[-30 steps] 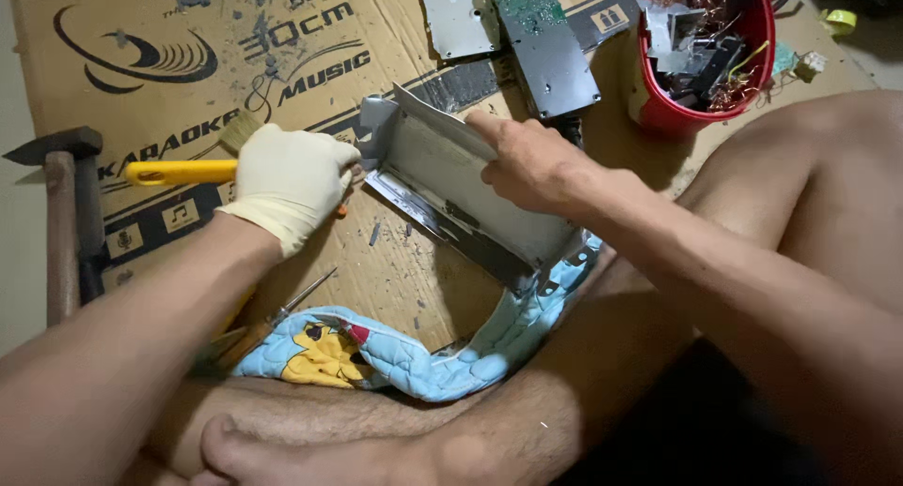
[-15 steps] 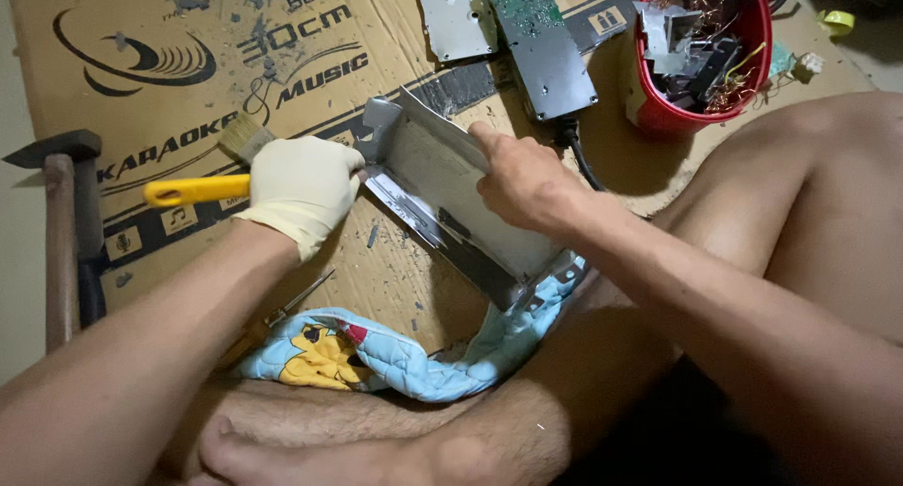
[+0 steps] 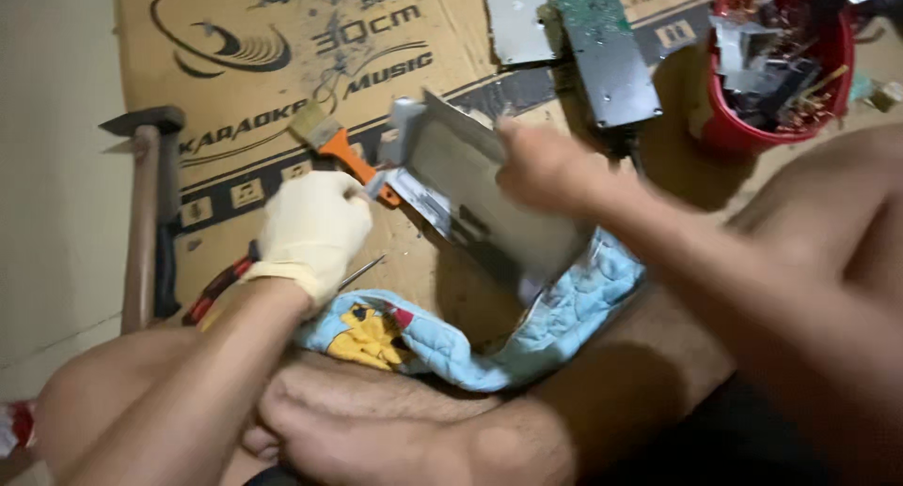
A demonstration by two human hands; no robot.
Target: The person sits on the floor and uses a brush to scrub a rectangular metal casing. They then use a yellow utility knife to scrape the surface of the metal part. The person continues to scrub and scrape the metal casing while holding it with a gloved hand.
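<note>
Grey sheet-metal casing, flat w/ bent edges, tilted up on one edge over cardboard sheet; lower end resting on pale blue quilted cloth w/ yellow cartoon patch. Motion blur over upper part, detail hard to read.

Around: small paintbrush w/ orange handle, bristles up-left, handle end meeting the casing's left edge just above the gloved hand. Hammer w/ wooden handle lying well left on the floor edge. Red-and-black handled tool by the left wrist, mostly hidden. Thin metal rod just right of the glove. Green circuit board and a grey metal plate lying top centre. Red bucket top right, full of metal scrap and wires. Bare leg crossing the bottom, under the cloth.

Left hand, in cream glove, curled closed near casing's lower-left corner beside the brush handle; can't tell whether gripping brush, casing edge or nothing, fingers turned away. Forearm coming from bottom left.

Right hand, bare, blurred, clamped on casing's top edge, fingers over the rim, holding it tilted. Forearm reaching in from right, crossing over the cloth.
</note>
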